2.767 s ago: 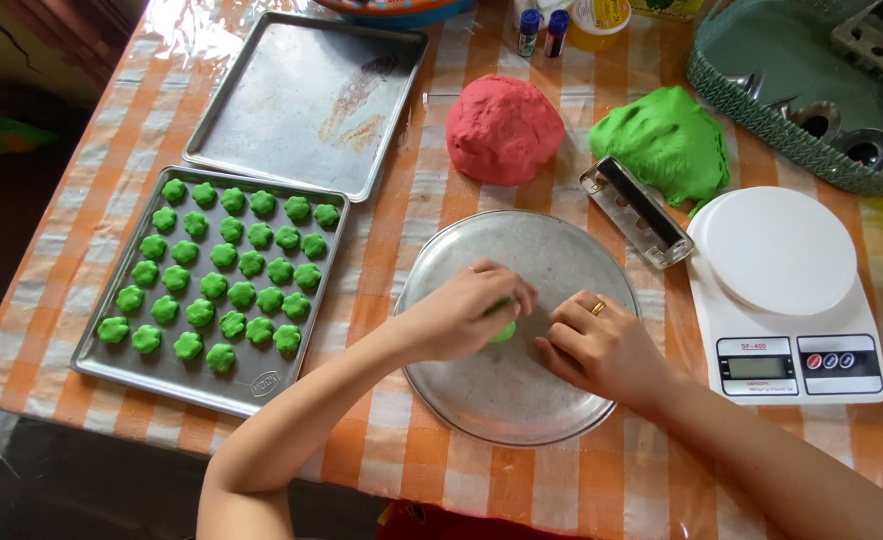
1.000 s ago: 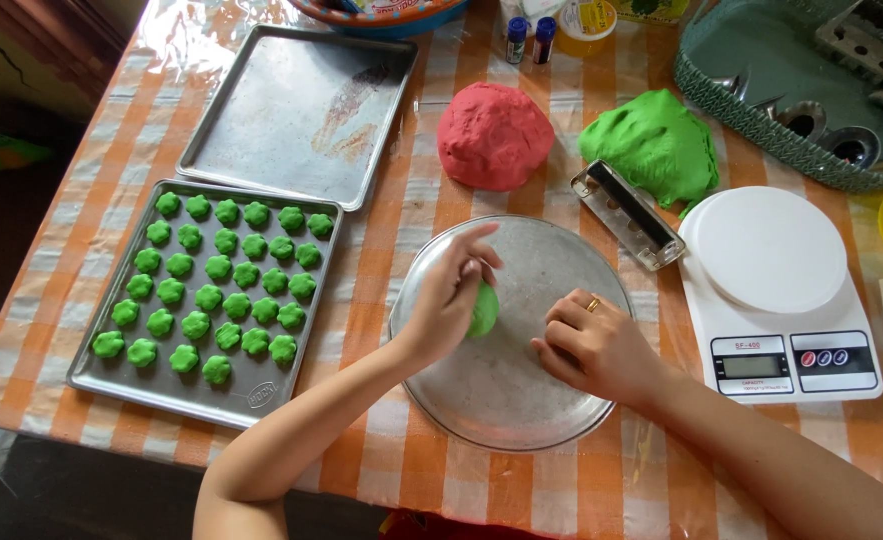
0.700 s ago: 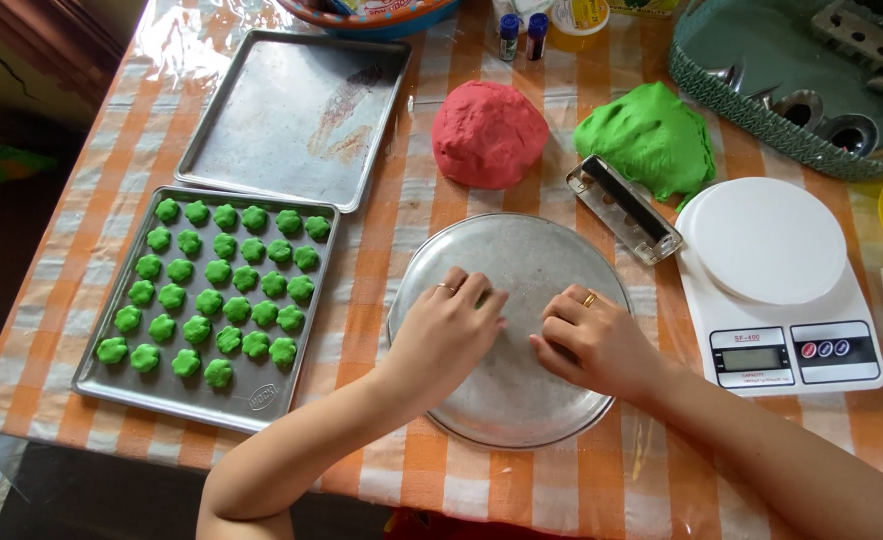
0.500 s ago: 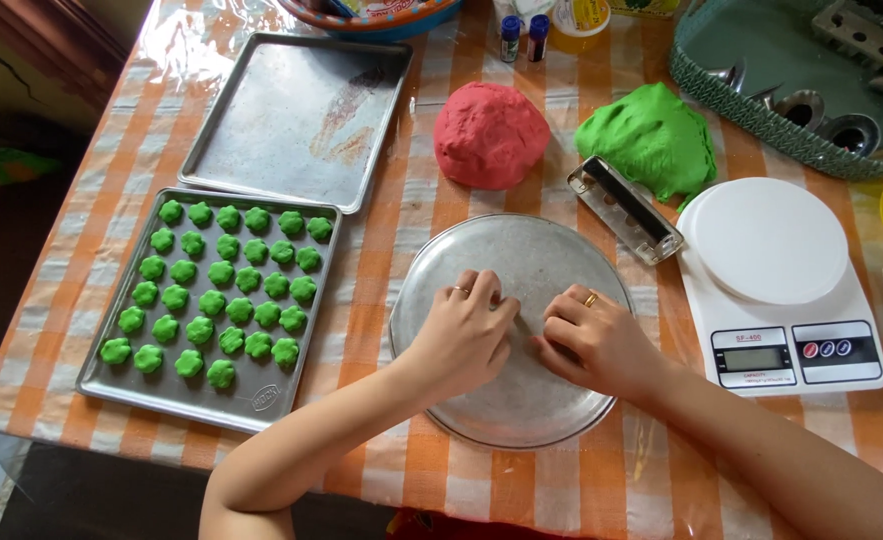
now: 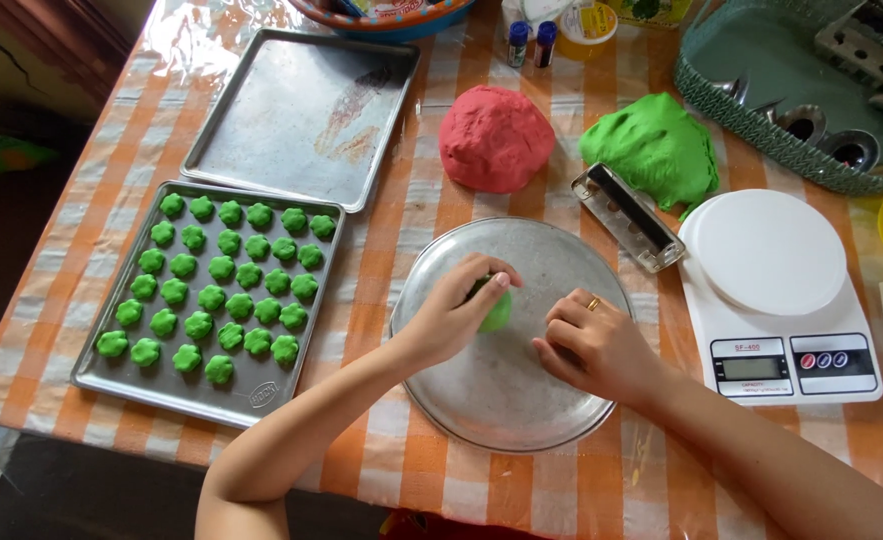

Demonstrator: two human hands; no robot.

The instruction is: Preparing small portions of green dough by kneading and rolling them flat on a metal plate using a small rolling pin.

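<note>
On the checked orange tablecloth [image 5: 91, 170] lie two baking trays: a bare one [image 5: 301, 115] at the top and, below it, a tray [image 5: 111, 375] filled with rows of small green dough shapes [image 5: 223, 290]. Right of them sits a round metal pan [image 5: 501, 400], with a white kitchen scale [image 5: 776, 285] beyond. Red dough [image 5: 496, 138] and green dough [image 5: 656, 150] rest above the pan. Over the pan, the left hand [image 5: 451, 315] curls its fingers around a small green dough piece [image 5: 498, 312]. The right hand [image 5: 596, 345] is loosely curled just beside, holding nothing visible.
</note>
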